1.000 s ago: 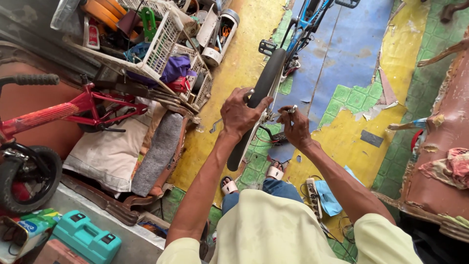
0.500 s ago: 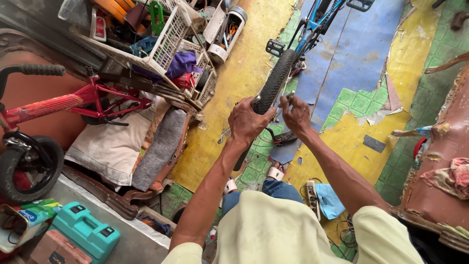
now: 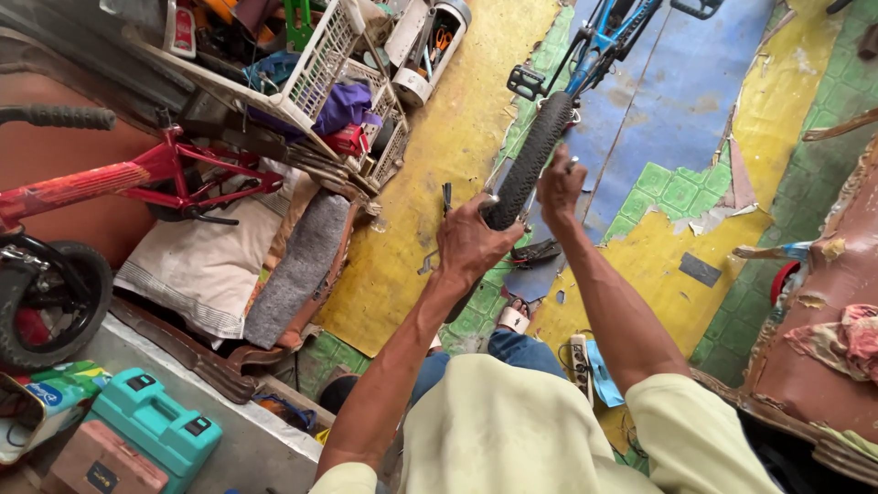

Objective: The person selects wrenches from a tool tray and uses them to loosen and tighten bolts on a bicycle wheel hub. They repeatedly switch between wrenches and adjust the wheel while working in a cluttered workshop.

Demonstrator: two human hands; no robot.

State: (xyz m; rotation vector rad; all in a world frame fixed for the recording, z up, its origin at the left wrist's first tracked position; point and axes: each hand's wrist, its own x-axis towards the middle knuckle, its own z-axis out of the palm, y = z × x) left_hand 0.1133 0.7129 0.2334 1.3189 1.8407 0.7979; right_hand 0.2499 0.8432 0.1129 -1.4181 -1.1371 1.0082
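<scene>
A black knobby bicycle tyre point(image 3: 538, 151) on a blue bicycle point(image 3: 605, 44) stands in front of me. My left hand point(image 3: 472, 242) grips the near end of the tyre from the left. My right hand point(image 3: 560, 183) rests against the tyre's right side, fingers curled around a small metal piece that I cannot make out. Dark pliers point(image 3: 532, 253) lie on the floor just below the tyre, and small tools point(image 3: 445, 198) lie on the yellow floor to its left.
A red bicycle point(image 3: 137, 174) stands at left over a cushion point(image 3: 212, 265). White baskets point(image 3: 322, 55) of clutter sit at top left. A teal toolbox point(image 3: 155, 428) is at bottom left. A worn brown seat point(image 3: 828, 302) fills the right edge. A power strip point(image 3: 578, 357) lies by my knee.
Both hands have risen along the tyre and shifted right. My right hand has moved from beside the left hand to higher on the tyre's right side.
</scene>
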